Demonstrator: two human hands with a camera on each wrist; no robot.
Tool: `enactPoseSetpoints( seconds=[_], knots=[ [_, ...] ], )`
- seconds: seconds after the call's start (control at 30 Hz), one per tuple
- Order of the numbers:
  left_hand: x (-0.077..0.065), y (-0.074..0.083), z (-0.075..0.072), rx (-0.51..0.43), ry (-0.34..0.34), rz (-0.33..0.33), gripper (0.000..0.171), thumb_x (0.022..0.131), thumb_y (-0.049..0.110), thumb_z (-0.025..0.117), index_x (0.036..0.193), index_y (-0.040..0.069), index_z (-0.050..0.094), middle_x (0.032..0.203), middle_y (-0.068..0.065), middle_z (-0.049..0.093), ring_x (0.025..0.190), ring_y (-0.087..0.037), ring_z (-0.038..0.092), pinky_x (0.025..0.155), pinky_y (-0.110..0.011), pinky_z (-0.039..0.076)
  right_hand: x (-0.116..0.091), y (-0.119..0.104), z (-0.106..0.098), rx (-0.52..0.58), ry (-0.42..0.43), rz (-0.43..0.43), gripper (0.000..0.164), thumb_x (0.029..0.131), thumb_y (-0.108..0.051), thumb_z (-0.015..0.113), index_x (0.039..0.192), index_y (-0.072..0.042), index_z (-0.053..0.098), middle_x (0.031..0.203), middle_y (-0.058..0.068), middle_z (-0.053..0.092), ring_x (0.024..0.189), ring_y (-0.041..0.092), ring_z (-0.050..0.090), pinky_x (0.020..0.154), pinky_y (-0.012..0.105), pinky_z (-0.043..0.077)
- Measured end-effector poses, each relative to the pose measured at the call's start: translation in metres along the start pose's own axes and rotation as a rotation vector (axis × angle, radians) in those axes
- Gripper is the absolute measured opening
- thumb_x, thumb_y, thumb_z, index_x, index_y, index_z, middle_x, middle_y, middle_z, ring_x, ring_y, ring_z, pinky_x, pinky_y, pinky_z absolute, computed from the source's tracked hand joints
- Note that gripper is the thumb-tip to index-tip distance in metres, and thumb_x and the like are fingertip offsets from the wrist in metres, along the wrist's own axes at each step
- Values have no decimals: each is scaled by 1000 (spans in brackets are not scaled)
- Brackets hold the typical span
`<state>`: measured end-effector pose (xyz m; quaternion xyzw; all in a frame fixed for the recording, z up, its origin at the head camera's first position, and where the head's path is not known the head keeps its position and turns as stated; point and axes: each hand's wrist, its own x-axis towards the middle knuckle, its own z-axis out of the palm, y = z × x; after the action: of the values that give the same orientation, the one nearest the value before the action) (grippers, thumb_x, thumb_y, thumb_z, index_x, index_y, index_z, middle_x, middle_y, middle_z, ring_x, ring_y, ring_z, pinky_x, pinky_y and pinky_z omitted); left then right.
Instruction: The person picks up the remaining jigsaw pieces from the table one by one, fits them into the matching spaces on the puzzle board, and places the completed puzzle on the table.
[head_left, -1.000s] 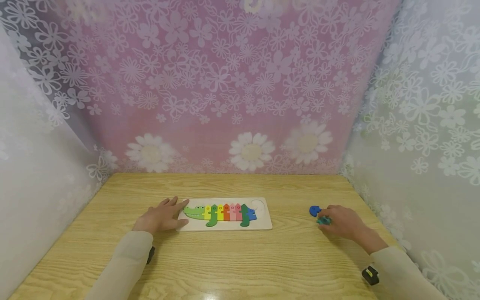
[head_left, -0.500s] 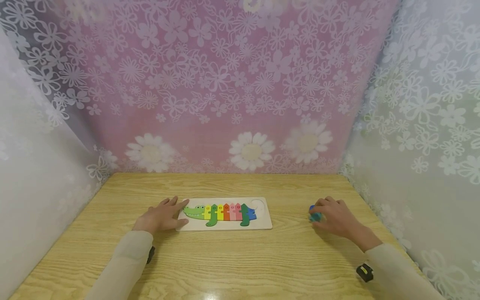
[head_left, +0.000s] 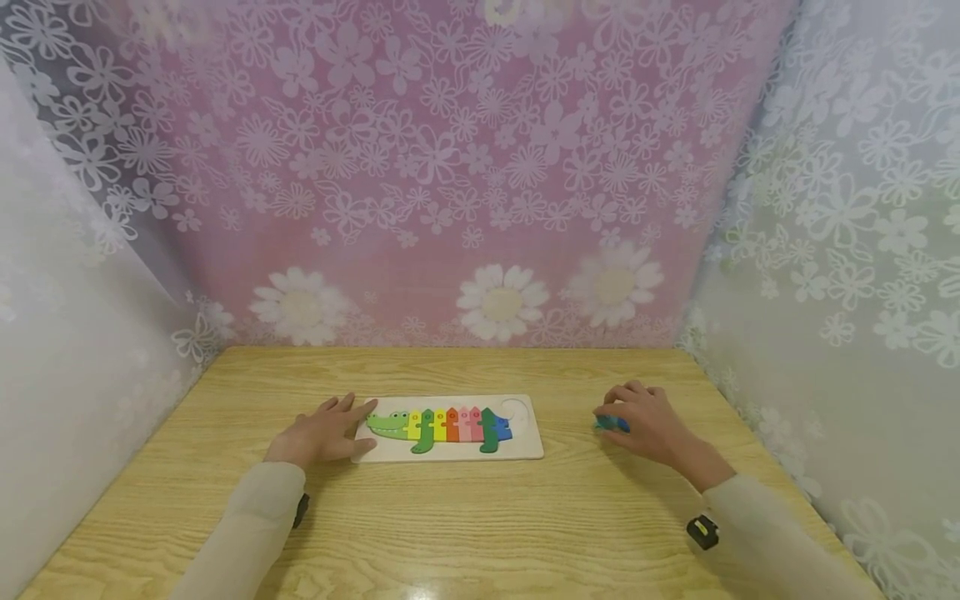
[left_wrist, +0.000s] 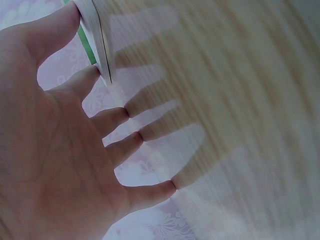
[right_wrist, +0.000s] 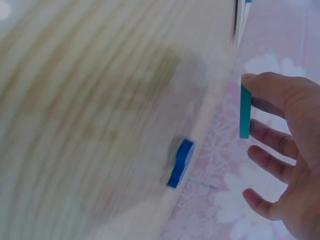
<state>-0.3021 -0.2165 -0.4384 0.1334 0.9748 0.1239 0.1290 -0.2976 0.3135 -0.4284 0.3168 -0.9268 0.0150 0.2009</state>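
A white wooden board (head_left: 453, 450) bears a crocodile puzzle (head_left: 452, 425) of colourful interlocking pieces. At the board's right end, a curved tail recess (head_left: 516, 410) shows no piece in it. My left hand (head_left: 324, 432) rests at the left end, fingers spread, with thumb and index finger on the board's edge. To the right of the board, my right hand (head_left: 648, 421) pinches a teal puzzle piece (right_wrist: 245, 110) between thumb and fingers, held up on edge above the table. A blue puzzle piece (right_wrist: 181, 164) lies on the wood, partly hidden behind the right hand in the head view.
The wood-grain table (head_left: 450, 525) runs back to a pink floral curtain (head_left: 435, 208). Pale floral sheets (head_left: 847, 333) hang along both sides. Each wrist wears a small black device (head_left: 702, 532).
My right hand has moved left with the teal piece, past the blue piece and nearer the board. The left hand and the board have stayed still.
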Motion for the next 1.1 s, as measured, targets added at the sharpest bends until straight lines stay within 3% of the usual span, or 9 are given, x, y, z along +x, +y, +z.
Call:
enactPoseSetpoints(
  seconds=[0.6, 0.87, 1.1],
  knots=[
    [1, -1, -1, 11, 12, 7, 79, 100, 60, 55, 165, 23, 29, 170, -27, 19, 153, -59, 18, 106, -90, 18, 41, -26, 11, 49, 8, -38, 26, 87, -29, 84, 109, -17, 81, 108, 4, 70, 100, 29, 57, 82, 64, 49],
    [2, -3, 1, 18, 20, 4, 80, 99, 61, 56, 165, 23, 30, 170, -27, 19, 153, -59, 19, 106, -90, 19, 53, -36, 16, 42, 39, -67, 25, 85, -29, 85, 108, -19, 81, 106, 3, 70, 99, 28, 58, 82, 61, 48],
    [0, -1, 2, -3, 11, 18, 80, 100, 60, 56, 165, 22, 29, 170, -28, 18, 153, -60, 17, 105, -91, 18, 60, -44, 21, 65, -9, -61, 24, 86, -29, 84, 108, -19, 81, 107, 3, 69, 97, 26, 54, 79, 55, 43]
  ],
)
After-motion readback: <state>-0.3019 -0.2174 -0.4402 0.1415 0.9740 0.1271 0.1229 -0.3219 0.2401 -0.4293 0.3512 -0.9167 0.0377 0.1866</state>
